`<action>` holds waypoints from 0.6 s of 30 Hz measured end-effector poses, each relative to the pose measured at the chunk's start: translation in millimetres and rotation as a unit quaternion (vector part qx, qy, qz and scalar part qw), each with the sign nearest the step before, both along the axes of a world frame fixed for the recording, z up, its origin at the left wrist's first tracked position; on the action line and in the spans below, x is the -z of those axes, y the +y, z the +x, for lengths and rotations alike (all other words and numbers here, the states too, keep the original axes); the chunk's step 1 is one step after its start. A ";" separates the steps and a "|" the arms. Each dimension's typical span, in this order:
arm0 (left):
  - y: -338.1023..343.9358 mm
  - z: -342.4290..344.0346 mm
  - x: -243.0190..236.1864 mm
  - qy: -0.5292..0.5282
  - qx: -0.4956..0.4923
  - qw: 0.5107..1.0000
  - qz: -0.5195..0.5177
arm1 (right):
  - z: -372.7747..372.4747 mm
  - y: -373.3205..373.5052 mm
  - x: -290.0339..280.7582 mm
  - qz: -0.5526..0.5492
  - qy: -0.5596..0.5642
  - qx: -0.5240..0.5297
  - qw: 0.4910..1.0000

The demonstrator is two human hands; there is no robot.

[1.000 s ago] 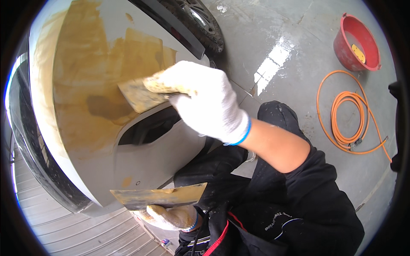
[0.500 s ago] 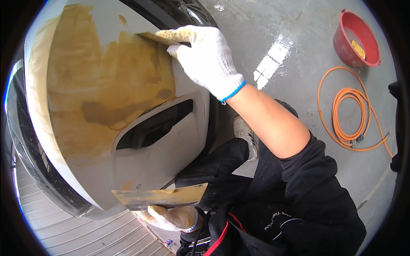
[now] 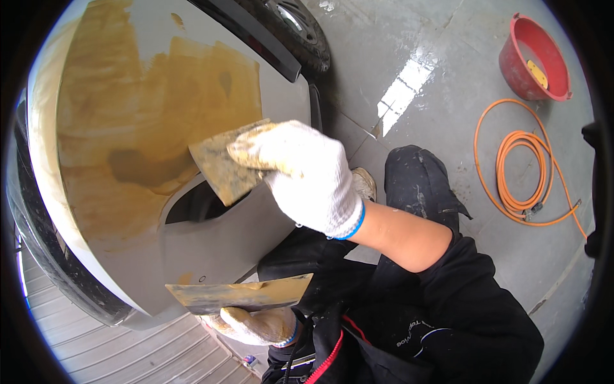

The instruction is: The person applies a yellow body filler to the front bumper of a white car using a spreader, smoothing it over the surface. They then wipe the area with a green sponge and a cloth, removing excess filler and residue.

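My right hand (image 3: 300, 176), in a white glove stained tan at the fingers, grips a square putty-smeared spreader (image 3: 217, 166) over the car's pale body panel (image 3: 147, 269). Its blade lies by the edge of a dark recessed opening (image 3: 185, 208); I cannot tell if it touches the panel. A broad layer of ochre filler (image 3: 115, 96) covers much of the panel. Low in the view, my stained gloved left hand (image 3: 256, 326) holds a wide flat plate (image 3: 230, 293) with tan putty on it, beside the panel's lower edge.
A tire (image 3: 297, 35) shows at the top behind a dark trim strip. On the grey floor (image 3: 448, 160) at right are a red bucket (image 3: 519, 77) with a yellow object (image 3: 536, 74) inside and a coiled orange hose (image 3: 508, 173). My bent knee (image 3: 412, 173) is beside the car.
My right hand and spreader rose toward the panel's top half a second ago and are now lower, near the recess. My left hand has barely moved.
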State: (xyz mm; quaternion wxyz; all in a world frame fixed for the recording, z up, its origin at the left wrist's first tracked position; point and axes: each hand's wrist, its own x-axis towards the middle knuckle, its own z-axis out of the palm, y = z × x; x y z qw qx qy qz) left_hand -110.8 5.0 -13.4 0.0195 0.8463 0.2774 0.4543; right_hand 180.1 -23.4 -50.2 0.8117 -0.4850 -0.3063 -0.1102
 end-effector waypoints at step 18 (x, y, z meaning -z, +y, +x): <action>-2.6 8.2 -6.4 -0.034 -0.002 0.999 -0.024 | 89.2 19.7 26.2 -0.188 0.242 -0.050 0.951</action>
